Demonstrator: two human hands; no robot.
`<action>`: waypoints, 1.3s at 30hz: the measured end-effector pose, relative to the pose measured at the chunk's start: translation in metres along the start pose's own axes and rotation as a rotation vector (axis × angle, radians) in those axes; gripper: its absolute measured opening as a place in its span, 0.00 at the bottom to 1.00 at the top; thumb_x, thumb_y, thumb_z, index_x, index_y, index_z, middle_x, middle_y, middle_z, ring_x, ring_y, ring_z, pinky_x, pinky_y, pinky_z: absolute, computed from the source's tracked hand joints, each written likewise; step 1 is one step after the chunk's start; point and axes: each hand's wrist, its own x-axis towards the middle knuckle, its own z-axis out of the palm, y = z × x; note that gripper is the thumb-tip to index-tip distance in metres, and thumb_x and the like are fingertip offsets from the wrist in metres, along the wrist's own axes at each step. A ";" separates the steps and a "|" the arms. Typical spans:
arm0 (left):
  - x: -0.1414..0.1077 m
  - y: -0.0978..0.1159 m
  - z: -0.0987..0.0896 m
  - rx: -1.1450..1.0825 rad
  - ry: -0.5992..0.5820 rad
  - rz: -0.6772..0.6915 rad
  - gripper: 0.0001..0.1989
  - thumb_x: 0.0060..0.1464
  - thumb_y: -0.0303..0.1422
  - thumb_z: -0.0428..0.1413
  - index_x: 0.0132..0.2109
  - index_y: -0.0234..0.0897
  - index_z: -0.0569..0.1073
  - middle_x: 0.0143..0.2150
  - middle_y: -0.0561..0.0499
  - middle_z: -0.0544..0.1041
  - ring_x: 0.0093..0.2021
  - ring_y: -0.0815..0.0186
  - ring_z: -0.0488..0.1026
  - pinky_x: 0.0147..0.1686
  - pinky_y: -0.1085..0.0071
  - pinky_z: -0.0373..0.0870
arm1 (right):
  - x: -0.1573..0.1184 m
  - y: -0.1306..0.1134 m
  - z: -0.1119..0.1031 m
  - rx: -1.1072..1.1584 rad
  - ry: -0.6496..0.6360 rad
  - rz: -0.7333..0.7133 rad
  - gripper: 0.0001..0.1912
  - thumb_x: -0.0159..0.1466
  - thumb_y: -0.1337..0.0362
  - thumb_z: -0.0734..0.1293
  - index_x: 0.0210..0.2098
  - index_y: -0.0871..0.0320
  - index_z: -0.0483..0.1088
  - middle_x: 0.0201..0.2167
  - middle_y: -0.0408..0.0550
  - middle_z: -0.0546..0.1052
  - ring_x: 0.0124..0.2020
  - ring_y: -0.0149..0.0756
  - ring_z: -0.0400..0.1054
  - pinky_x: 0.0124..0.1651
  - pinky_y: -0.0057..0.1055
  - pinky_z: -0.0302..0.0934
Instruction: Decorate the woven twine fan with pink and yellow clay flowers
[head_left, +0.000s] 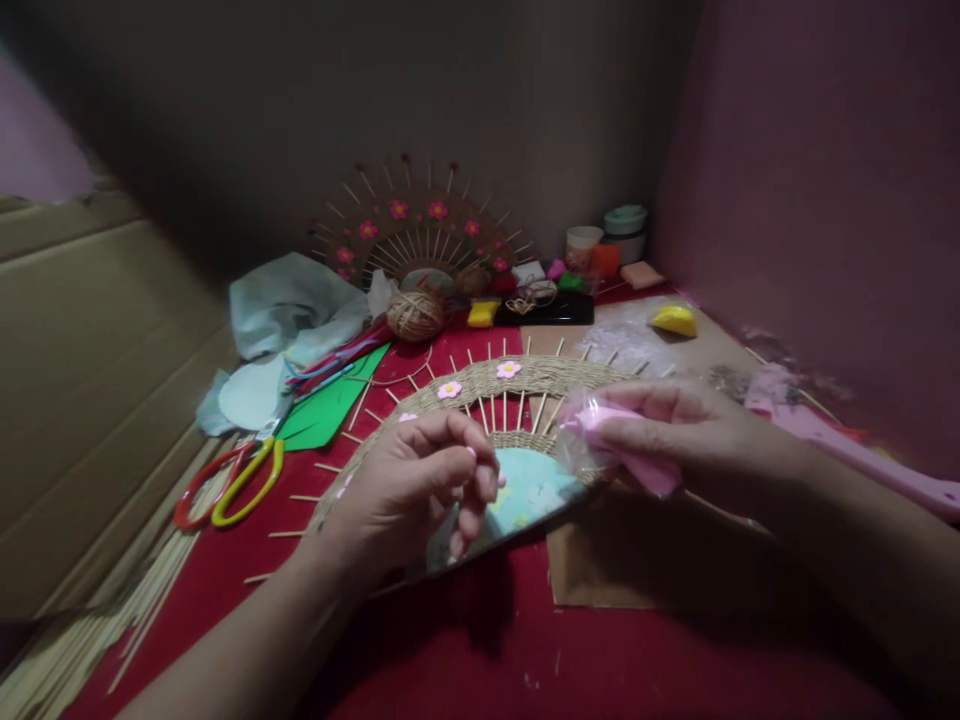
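**Pink clay [651, 466] gripped in its wrap**

With the centre of view taken as the dial's hub, the clay is found at 4 o'clock, above the near right part of the fan [551, 375]. It is gripped by the right hand [694, 430], thumb on top, with the clear wrap [574, 440] bunched toward the fan. The left hand [420, 485] is held at 7 o'clock, fingers curled; pink spots are seen at its thumb and fingertips, but whether anything is pinched there cannot be told.

The clay is judged light, soft and easily dented, with a wrap that may slide. It is best held lightly across the thick end, and the open plastic left unsqueezed.

The fan is spread over red cloth [465, 665] and brown card [622, 575], its arc topped near 12 o'clock. It should prove light but breakable at the thin sticks [522, 410], so it is best held by the woven band, clear of the flowers [508, 370]. Scissors [250, 482] are seen at 8 o'clock, twine [416, 314] at 10.
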 end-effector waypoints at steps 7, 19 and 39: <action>-0.001 -0.001 0.000 -0.019 -0.035 0.038 0.02 0.52 0.24 0.58 0.35 0.33 0.74 0.28 0.51 0.78 0.20 0.72 0.74 0.16 0.81 0.72 | 0.001 0.002 -0.001 0.027 -0.014 -0.028 0.16 0.64 0.57 0.65 0.24 0.60 0.66 0.14 0.36 0.63 0.17 0.22 0.52 0.22 0.25 0.43; -0.001 -0.002 -0.003 0.049 0.037 0.063 0.05 0.46 0.24 0.62 0.32 0.34 0.73 0.22 0.57 0.72 0.16 0.77 0.67 0.14 0.83 0.66 | 0.002 0.004 -0.001 0.001 -0.005 -0.037 0.17 0.64 0.57 0.65 0.24 0.60 0.65 0.13 0.36 0.63 0.17 0.22 0.53 0.23 0.25 0.44; 0.002 -0.013 0.003 1.632 0.050 0.833 0.05 0.56 0.28 0.55 0.39 0.33 0.75 0.32 0.47 0.73 0.32 0.67 0.67 0.31 0.69 0.66 | 0.002 0.004 -0.001 0.000 -0.018 -0.014 0.14 0.62 0.59 0.66 0.24 0.59 0.65 0.14 0.36 0.62 0.19 0.24 0.54 0.25 0.26 0.45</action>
